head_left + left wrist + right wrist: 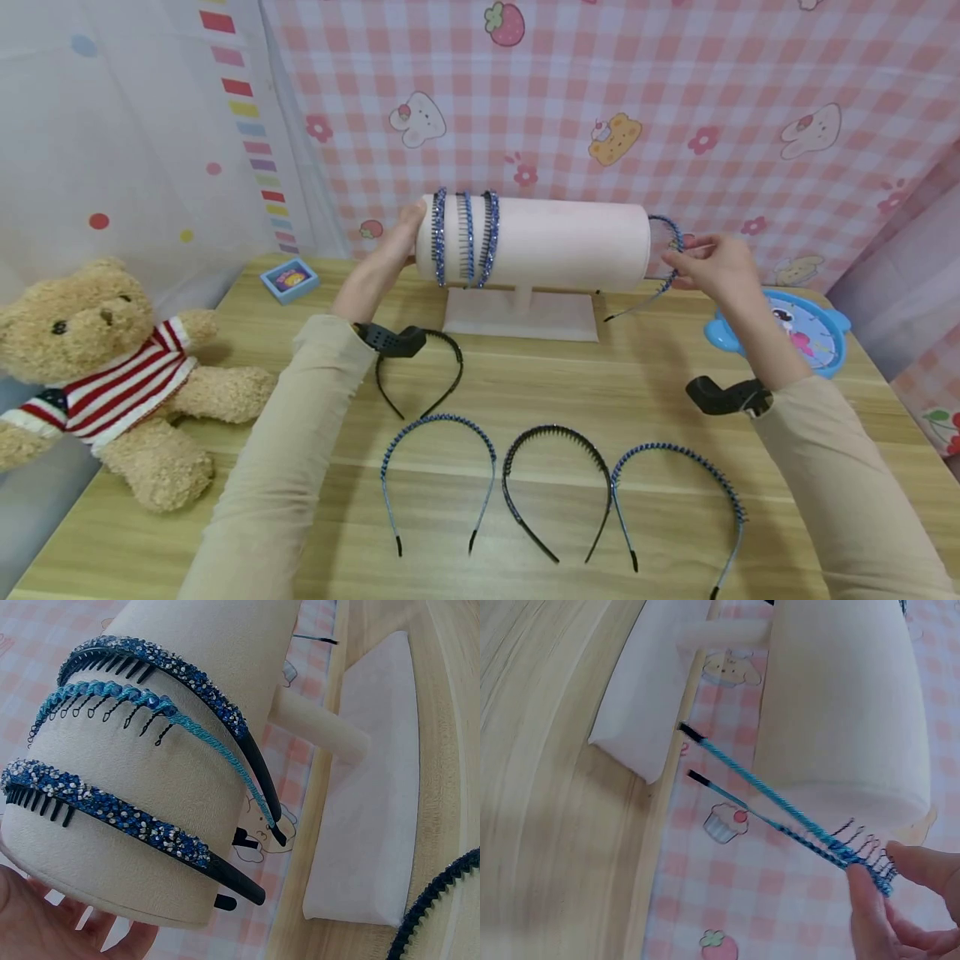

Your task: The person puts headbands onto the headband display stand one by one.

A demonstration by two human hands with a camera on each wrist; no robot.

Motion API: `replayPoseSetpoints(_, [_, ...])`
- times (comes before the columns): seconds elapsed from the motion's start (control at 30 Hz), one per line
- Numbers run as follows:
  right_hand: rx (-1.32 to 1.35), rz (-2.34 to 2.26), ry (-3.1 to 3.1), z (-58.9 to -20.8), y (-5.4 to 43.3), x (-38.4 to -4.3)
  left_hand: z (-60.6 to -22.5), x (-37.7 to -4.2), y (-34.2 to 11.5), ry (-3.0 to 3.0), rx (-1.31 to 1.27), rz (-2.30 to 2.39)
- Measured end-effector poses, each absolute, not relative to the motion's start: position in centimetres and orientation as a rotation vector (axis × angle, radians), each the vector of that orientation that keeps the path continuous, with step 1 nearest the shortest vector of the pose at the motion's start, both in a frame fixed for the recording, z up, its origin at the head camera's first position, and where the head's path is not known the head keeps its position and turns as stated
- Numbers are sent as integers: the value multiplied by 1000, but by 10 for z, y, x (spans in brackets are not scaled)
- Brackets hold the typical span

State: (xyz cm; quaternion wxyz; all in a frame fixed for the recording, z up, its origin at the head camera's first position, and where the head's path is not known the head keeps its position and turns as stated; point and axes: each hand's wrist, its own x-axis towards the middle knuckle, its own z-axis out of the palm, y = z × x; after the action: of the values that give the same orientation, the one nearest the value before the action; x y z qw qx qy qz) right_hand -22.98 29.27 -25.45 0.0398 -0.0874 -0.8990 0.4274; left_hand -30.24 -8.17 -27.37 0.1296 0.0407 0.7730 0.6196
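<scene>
A pale padded headband display stand (570, 242) has a horizontal roll on a short post and flat base. My left hand (397, 233) holds the roll's left end, its fingers (135, 941) partly hidden behind the end rim. Near that end sit two glittery blue headbands (180, 679) (112, 806), with a thin braided blue headband (199, 735) between them. My right hand (708, 262) pinches another thin blue headband (772, 795) at the top of its arch, between thumb and fingers. It stands just off the roll's right end, its black tips pointing toward the base side.
On the wooden table (337, 517) lie two blue headbands (438, 417) (675, 447) and two black ones (459, 367) (555, 429). A teddy bear (150, 392) sits left, near a small blue box (289, 280). A blue clock (825, 333) lies beneath my right forearm.
</scene>
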Motion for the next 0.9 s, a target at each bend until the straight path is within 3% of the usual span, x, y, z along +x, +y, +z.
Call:
replayPoseSetpoints(0.63, [67, 1053, -2647, -245, 246, -225, -275, -301, -84, 2249, 189, 1807])
replayPoseSetpoints(0.9, [94, 1024, -2598, -243, 253, -228, -274, -302, -83, 2227, 155, 1832])
